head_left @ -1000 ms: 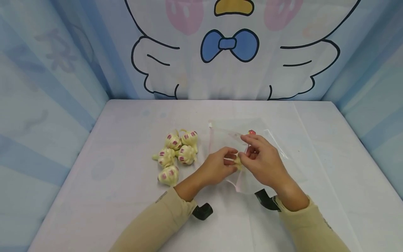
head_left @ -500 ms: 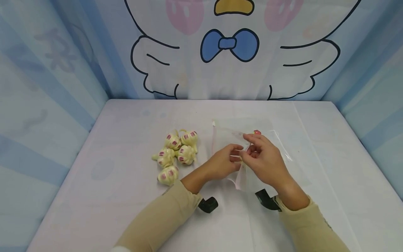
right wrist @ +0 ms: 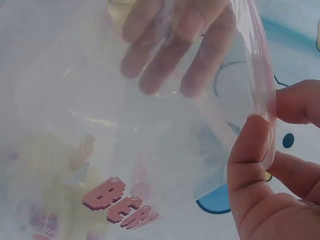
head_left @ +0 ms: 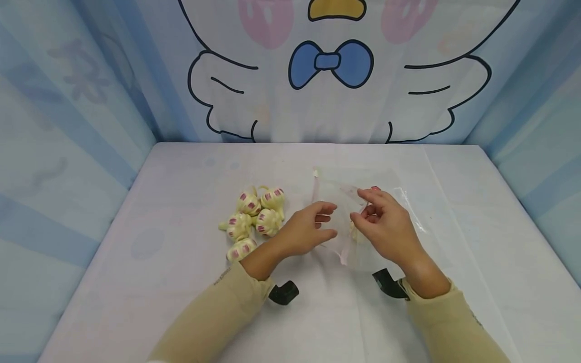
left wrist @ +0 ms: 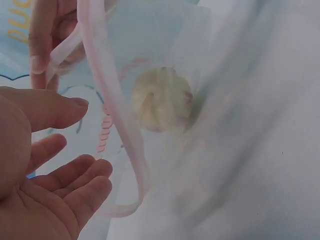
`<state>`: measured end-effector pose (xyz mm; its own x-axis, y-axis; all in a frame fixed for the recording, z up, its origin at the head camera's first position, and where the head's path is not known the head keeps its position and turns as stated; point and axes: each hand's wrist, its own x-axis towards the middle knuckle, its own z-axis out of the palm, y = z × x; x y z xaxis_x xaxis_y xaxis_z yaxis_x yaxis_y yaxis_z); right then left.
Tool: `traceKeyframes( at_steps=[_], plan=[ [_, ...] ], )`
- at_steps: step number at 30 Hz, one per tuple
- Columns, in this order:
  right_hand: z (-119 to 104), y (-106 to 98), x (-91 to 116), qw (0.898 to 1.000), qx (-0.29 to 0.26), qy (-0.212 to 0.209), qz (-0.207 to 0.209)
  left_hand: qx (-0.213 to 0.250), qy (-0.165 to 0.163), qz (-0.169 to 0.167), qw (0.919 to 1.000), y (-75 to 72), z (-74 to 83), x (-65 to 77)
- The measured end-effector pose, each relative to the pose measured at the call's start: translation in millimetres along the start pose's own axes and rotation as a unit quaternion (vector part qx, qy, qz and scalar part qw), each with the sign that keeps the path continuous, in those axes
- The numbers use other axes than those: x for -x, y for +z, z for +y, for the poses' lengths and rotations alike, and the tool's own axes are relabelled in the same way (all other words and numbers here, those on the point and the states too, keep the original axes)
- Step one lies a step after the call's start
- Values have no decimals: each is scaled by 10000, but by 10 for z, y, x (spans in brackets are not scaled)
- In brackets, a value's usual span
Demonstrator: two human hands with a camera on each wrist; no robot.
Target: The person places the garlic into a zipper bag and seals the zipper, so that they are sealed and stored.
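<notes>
My right hand (head_left: 386, 229) pinches the pink-edged mouth of a clear plastic bag (head_left: 333, 194) between thumb and fingers, holding it up off the table. Its thumb (right wrist: 252, 145) lies along the pink strip in the right wrist view, where red lettering shows on the film. Inside the bag is a pale yellow garlic bulb (left wrist: 162, 102) with purple marks, seen through the film. My left hand (head_left: 301, 232) is beside the bag mouth, thumb and fingers spread with nothing between them. Left of it, several garlic bulbs (head_left: 269, 223) lie in a cluster, the nearest partly behind the left forearm.
A pale cloth covers the table (head_left: 190, 302). Behind it hangs a curtain (head_left: 327, 111) printed with a cartoon figure and a blue bow, with blue-striped curtains at both sides. A black camera mount (head_left: 283, 292) sticks out from the left sleeve, another (head_left: 390, 285) from the right.
My left hand let go of the garlic bulb inside the bag, drew back left and spread its fingers. My right hand and the bag shifted slightly right.
</notes>
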<state>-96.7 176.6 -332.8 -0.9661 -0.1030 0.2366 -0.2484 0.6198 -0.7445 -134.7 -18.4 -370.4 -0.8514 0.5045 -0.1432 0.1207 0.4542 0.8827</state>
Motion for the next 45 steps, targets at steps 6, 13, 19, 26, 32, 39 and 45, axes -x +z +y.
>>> traceKeyframes(
  at_steps=[6,13,19,26,32,39,45],
  plan=[
    [-6,1,-9,9999,40,140,-51,-133,-9,225,9997,-157,-32,188],
    [3,10,-9,9999,-16,102,-43,-291,-113,725,9969,-346,-87,400],
    [26,19,-7,9999,-45,91,-76,-243,-116,955,9951,-493,-186,577],
    [38,19,-4,9999,-114,82,-97,-435,-494,967,9931,-609,-291,774],
    [39,18,4,9998,-140,88,-110,-607,-493,991,9920,-696,-362,963],
    [45,23,17,9997,-156,140,-139,-869,-738,1006,9884,-792,-462,1132],
    [48,17,-5,9998,-99,109,-141,-877,-689,989,9888,-854,-565,1246]
  ],
)
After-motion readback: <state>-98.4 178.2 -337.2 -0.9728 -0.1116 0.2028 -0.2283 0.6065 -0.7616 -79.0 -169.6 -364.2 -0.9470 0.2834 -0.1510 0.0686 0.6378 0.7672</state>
